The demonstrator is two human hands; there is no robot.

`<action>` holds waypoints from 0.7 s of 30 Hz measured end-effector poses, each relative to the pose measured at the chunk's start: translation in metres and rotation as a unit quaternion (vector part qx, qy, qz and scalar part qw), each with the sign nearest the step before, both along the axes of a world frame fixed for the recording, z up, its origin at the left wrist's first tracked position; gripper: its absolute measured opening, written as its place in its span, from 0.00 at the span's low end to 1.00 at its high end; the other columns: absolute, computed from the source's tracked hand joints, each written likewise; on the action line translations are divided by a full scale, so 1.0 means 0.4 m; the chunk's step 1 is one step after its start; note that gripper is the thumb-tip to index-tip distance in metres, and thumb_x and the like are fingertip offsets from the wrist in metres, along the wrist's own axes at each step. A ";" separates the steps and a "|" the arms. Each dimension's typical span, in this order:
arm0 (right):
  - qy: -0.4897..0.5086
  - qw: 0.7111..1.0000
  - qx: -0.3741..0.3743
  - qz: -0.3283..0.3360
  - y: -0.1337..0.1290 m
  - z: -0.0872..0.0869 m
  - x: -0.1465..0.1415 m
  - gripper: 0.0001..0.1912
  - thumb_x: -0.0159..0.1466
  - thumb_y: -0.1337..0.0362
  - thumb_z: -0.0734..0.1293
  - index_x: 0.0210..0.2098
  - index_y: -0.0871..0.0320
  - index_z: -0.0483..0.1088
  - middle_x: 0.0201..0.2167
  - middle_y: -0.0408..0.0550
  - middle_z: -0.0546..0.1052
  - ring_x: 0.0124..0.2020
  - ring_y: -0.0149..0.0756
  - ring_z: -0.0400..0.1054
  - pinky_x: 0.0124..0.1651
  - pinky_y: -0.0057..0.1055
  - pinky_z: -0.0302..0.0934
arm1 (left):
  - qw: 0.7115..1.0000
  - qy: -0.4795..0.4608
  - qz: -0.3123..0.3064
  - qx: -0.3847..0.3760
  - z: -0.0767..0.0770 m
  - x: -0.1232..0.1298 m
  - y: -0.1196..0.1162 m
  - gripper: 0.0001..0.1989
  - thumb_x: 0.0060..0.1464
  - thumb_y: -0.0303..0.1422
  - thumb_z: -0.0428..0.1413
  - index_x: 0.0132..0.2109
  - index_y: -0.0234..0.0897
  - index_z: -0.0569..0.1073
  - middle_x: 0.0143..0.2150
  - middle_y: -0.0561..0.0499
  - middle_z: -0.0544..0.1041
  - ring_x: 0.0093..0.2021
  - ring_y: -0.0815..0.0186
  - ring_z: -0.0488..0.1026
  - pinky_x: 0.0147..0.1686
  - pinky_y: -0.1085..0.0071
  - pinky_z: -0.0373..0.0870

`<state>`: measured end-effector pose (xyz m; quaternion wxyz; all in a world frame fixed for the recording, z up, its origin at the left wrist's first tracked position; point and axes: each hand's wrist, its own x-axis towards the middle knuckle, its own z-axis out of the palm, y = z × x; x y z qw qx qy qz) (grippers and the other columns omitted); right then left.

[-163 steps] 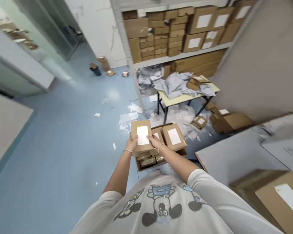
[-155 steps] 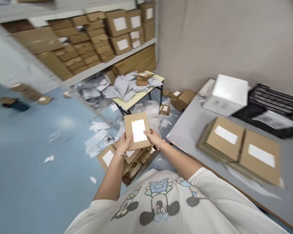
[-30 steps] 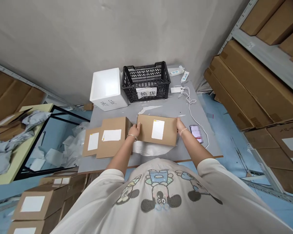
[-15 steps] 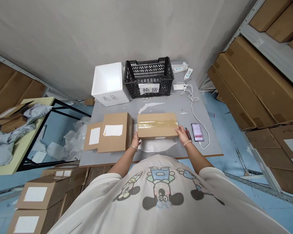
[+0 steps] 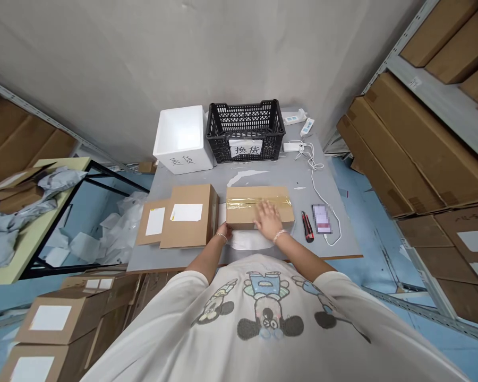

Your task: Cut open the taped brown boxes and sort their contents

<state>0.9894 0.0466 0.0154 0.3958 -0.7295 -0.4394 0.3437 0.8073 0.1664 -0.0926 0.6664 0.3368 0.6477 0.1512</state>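
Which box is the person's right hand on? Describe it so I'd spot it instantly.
On the grey table, below the black plastic crate, lies a row of cardboard boxes. Yours is rightmost, under the person's right hand, with clear tape across its top; its neighbours show white labels.

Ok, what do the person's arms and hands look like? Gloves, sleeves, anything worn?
No gloves: the left hand and right hand are bare. The arms come out of loose white T-shirt sleeves. A thin silver-coloured bangle circles the left wrist, and a pale beaded bracelet circles the right.
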 end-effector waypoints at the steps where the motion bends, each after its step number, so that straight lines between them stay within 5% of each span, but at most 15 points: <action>1: -0.009 1.000 -0.009 0.012 0.011 -0.002 -0.026 0.37 0.58 0.49 0.70 0.63 0.52 0.60 0.72 0.48 0.47 0.73 0.48 0.24 0.69 0.55 0.17 | 1.000 -0.002 0.005 -0.005 -0.002 0.006 0.003 0.12 0.56 0.44 0.50 0.32 0.40 0.67 0.23 0.54 0.68 0.23 0.68 0.69 0.27 0.72 0.69; 6: -0.037 0.999 -0.017 0.010 0.031 -0.008 -0.063 0.45 0.53 0.42 0.71 0.63 0.57 0.60 0.72 0.55 0.46 0.72 0.54 0.19 0.67 0.59 0.15 | 0.999 -0.037 0.006 -0.039 -0.001 0.021 0.018 0.16 0.53 0.47 0.53 0.28 0.40 0.66 0.20 0.55 0.63 0.20 0.68 0.65 0.20 0.73 0.64; 11: -0.040 0.999 0.015 -0.028 0.035 0.025 0.000 0.36 0.57 0.44 0.70 0.58 0.58 0.65 0.71 0.54 0.49 0.72 0.54 0.23 0.69 0.56 0.19 | 0.998 -0.036 -0.029 -0.044 0.025 0.034 0.006 0.27 0.50 0.61 0.50 0.32 0.39 0.69 0.27 0.49 0.71 0.28 0.64 0.73 0.24 0.71 0.68; 16: -0.077 0.992 0.073 -0.074 0.009 0.057 0.086 0.32 0.60 0.49 0.69 0.57 0.60 0.63 0.70 0.57 0.52 0.72 0.52 0.35 0.71 0.51 0.24 | 0.993 -0.055 -0.066 0.086 0.153 0.050 0.007 0.28 0.51 0.59 0.54 0.47 0.41 0.64 0.53 0.42 0.73 0.50 0.58 0.74 0.38 0.65 0.73; 21: 0.118 0.977 0.101 -0.147 -0.039 0.041 0.120 0.23 0.65 0.52 0.63 0.56 0.55 0.64 0.66 0.53 0.61 0.69 0.41 0.49 0.70 0.43 0.39 | 0.949 0.045 -0.114 0.292 0.308 0.047 0.013 0.26 0.52 0.53 0.58 0.47 0.40 0.61 0.53 0.40 0.73 0.51 0.57 0.73 0.44 0.64 0.71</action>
